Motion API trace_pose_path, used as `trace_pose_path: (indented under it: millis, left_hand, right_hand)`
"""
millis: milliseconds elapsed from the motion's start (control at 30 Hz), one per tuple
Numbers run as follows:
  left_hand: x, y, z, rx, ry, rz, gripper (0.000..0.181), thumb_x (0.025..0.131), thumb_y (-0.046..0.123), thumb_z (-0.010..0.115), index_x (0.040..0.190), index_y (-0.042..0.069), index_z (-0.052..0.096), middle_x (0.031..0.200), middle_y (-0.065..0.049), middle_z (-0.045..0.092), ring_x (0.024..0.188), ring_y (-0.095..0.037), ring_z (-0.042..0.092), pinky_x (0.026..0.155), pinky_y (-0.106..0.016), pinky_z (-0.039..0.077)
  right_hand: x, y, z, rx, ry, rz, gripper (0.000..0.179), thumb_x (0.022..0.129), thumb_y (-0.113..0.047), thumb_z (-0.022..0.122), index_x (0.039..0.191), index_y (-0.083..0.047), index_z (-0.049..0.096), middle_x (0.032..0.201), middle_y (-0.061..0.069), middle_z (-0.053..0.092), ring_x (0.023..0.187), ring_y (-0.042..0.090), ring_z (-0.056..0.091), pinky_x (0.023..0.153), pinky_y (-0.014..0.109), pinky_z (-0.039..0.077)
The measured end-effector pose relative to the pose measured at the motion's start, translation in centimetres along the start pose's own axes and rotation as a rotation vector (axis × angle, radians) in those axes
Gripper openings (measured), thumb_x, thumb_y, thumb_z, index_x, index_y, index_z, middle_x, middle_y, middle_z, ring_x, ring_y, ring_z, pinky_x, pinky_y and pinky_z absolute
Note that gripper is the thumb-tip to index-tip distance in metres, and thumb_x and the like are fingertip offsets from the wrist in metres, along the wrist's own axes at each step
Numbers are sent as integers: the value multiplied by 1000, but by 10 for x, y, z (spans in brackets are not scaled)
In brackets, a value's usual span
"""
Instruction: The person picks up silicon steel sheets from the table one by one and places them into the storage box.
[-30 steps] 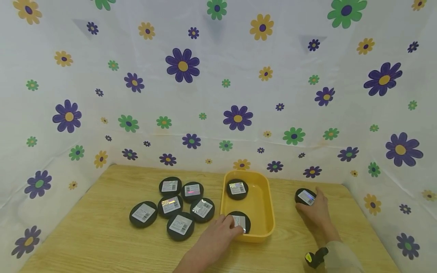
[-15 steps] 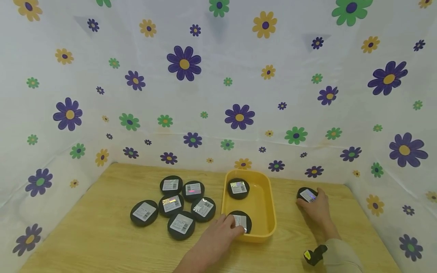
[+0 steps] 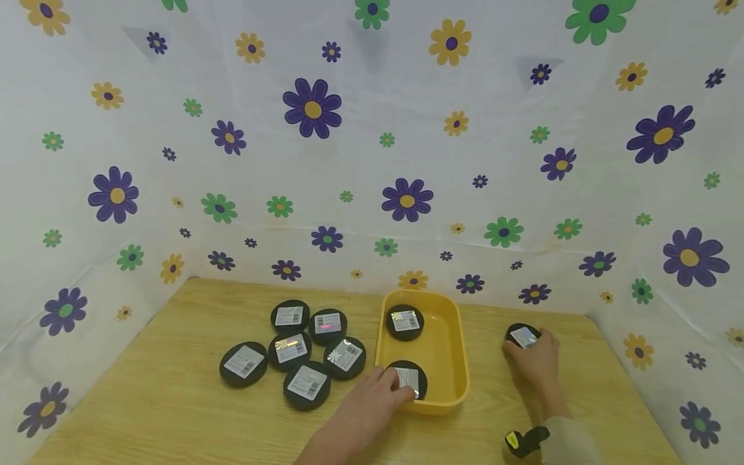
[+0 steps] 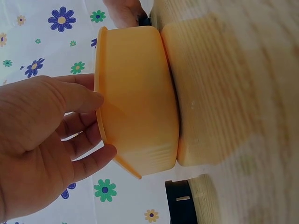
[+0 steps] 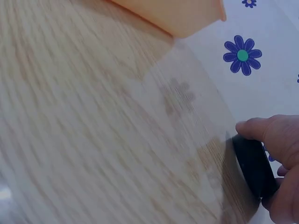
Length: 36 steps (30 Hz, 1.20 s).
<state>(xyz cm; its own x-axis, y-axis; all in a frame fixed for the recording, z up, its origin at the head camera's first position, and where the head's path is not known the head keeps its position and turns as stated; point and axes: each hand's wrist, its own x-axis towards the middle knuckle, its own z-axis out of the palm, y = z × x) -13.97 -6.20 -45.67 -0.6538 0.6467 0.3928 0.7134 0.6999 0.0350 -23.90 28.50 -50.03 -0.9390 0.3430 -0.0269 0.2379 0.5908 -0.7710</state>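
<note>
My left hand (image 3: 372, 400) grips the rim of a yellow plastic tray (image 3: 465, 361) at its near left corner. In the left wrist view the thumb lies on the outside of the rim, and some fingers pass behind it. Two flat round black containers with white labels lie in the tray: one at the far end (image 3: 405, 336), one at the near end (image 3: 420, 389), partly hidden by that hand. To the right of the tray, my right hand (image 3: 537, 361) holds another such container (image 3: 521, 337) by its edge between thumb and fingers, close over the table.
Several more labelled black containers (image 3: 306, 385) lie grouped on the wooden table (image 3: 174, 400), left of the tray. White cloth (image 3: 360, 77) with printed flowers rises behind and at both sides. A black wrist device (image 3: 526, 441) sits by the right sleeve.
My right hand has shifted slightly toward me with the container in its grasp. The left hand has stayed on the tray rim, and the other containers have not moved.
</note>
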Motion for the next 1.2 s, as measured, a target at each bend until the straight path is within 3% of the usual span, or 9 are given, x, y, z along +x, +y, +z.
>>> trace_pose_path:
  millis: [167,400,767,933,1200]
  left_hand:
    - [-2,-1,-1,-1,9,8,25,84,5,66,100,25,65,89,4,44,81,-13,42,67,-20,37]
    - [0,-2,-2,5,-26,-3,26,85,5,65,102,25,66,89,4,45,82,-13,42,66,-21,37]
    - [0,0,-3,-2,-22,-13,26,85,4,66,101,24,66,88,4,44,83,-14,44,68,-23,40]
    - [1,1,-3,-9,-25,-10,28,84,2,66,101,24,66,89,3,45,83,-14,44,69,-23,41]
    - [1,2,-4,-10,-27,-8,28,85,3,66,102,25,66,88,4,44,83,-14,43,70,-23,40]
  right_hand:
    - [-5,-3,8,-1,43,31,95,87,-27,68,148,16,10,141,42,20,123,55,33,105,66,33]
    - [-8,-3,7,-22,14,39,97,88,-27,69,150,14,7,143,43,19,128,57,31,106,67,31]
    - [-14,-8,-1,-180,-36,-17,96,88,-33,69,150,15,14,141,43,26,127,58,32,104,67,33]
    - [-16,-14,-6,-300,-76,-25,97,87,-36,71,148,17,18,139,44,31,125,60,34,102,67,35]
    - [-20,-25,-14,-370,-197,-24,97,83,-35,73,145,20,21,131,44,30,118,57,36,98,67,39]
